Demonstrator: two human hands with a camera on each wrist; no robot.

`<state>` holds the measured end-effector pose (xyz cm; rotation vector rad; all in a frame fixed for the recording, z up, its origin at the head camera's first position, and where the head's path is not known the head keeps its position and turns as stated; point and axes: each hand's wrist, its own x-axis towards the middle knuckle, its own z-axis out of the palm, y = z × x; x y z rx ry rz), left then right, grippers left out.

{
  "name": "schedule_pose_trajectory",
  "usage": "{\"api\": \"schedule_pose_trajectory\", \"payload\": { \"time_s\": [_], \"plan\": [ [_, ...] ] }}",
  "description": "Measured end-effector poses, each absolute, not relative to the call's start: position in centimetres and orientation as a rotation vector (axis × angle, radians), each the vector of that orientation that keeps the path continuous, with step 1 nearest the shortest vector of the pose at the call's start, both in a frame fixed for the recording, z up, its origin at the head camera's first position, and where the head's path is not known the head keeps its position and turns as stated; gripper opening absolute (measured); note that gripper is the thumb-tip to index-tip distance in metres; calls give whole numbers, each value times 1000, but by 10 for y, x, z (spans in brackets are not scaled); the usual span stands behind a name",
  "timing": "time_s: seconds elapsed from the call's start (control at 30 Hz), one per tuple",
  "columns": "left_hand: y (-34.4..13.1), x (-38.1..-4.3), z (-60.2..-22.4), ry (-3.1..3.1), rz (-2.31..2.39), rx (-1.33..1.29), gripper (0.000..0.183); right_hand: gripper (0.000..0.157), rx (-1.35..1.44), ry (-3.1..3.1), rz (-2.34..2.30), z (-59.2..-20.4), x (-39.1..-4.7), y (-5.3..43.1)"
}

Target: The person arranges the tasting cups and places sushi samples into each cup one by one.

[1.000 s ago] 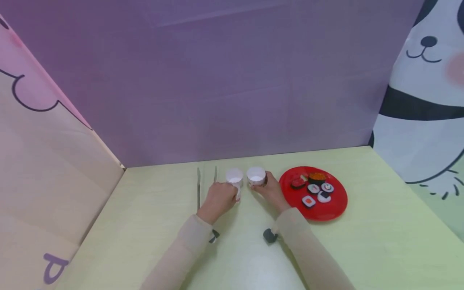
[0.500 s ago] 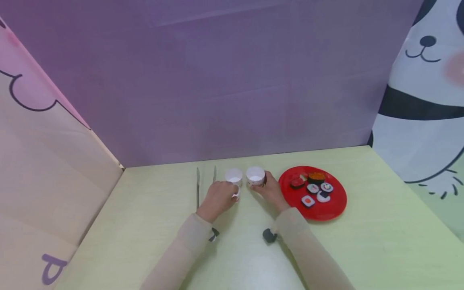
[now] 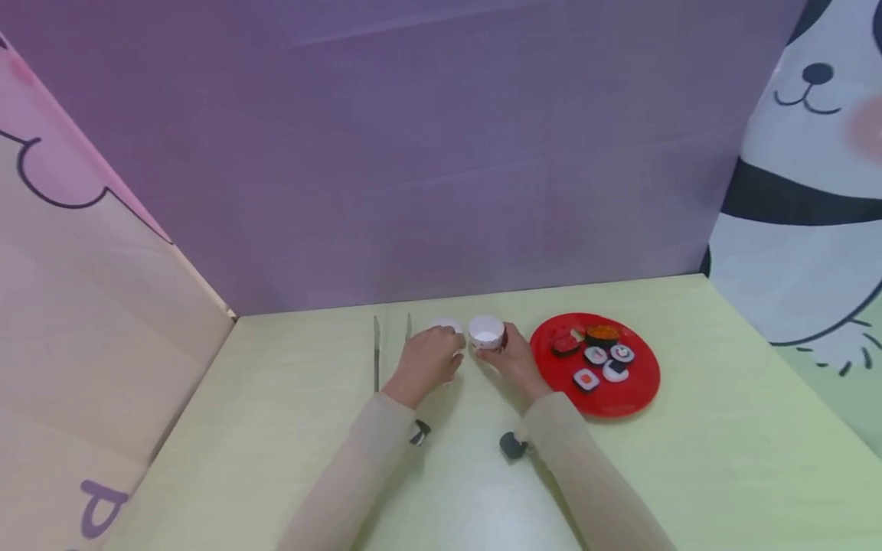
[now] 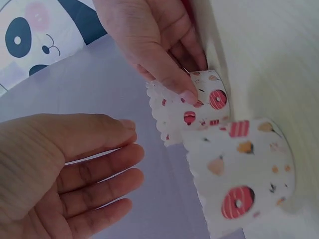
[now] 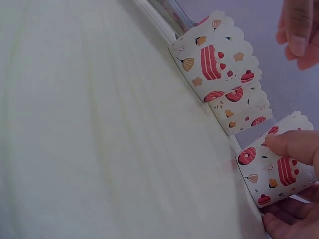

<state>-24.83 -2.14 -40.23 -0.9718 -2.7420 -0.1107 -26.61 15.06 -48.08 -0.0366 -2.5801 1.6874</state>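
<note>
My right hand [image 3: 514,358] pinches a white paper baking cup [image 3: 487,334], thumb on its wall and fingers on the far side. Red cakes, doughnuts and small flowers are printed on it. My left hand [image 4: 75,174] hangs just off another such cup [image 4: 239,174], its fingers gently bent with nothing between them. From the head, that hand hides most of the left-hand cups; a white rim [image 3: 449,324] shows past its knuckles. In the right wrist view, two upright cups, a nearer cup [image 5: 214,57] and a farther cup [image 5: 244,109], stand beside the held one.
Right of the cups lies a red plate [image 3: 630,396] with several sushi pieces [image 3: 596,355]. To the left, a long slim metal utensil [image 3: 377,356] and a second slim utensil [image 3: 409,327] lie on the pale table [image 3: 276,428]. A purple wall [image 3: 441,168] rises behind.
My left hand has come off the near left cup, rising and shifting slightly right and farther from me. My right hand stays at its cup.
</note>
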Motion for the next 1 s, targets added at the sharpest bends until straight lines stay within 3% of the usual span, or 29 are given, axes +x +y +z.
{"api": "schedule_pose_trajectory", "payload": {
  "time_s": [1.0],
  "plan": [
    [28,-274,-417,-2725,-86,-1010,5,57,31,-2600,1628,-478,-264,155]
  ]
}}
